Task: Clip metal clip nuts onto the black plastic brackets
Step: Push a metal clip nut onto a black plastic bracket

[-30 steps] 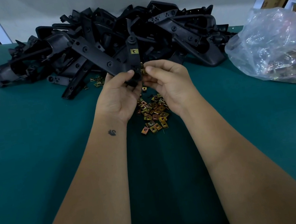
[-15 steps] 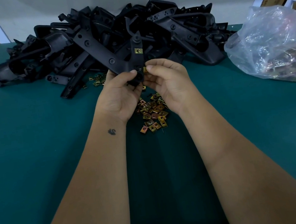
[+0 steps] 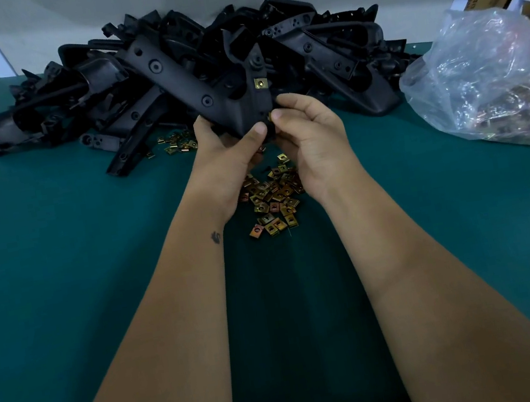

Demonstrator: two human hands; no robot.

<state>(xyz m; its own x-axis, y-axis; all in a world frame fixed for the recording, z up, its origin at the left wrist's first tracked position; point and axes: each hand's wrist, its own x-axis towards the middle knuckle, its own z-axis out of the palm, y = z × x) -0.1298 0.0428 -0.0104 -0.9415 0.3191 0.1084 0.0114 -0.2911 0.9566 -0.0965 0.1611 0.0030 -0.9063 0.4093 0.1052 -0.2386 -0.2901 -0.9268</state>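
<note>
Teal felt-covered worktop [image 3: 60, 266] with a black V-shaped plastic bracket [image 3: 203, 96] held up over it in both hands.

The bracket is gripped at its lower corner by the left hand [image 3: 226, 158], thumb laid on its front face. A small brass-coloured metal clip nut [image 3: 269, 117] is pinched against the bracket's lower right edge by the curled thumb and forefinger of the right hand [image 3: 312, 138]. One square gold clip nut [image 3: 260, 82] is already seated higher on the same arm. A loose heap of brass-coloured clip nuts [image 3: 272, 199] lies on the worktop beneath the wrists. A large pile of black plastic brackets [image 3: 320, 48] is stacked behind, and a clear plastic bag of clip nuts [image 3: 493, 80] is seen at the right.
</note>
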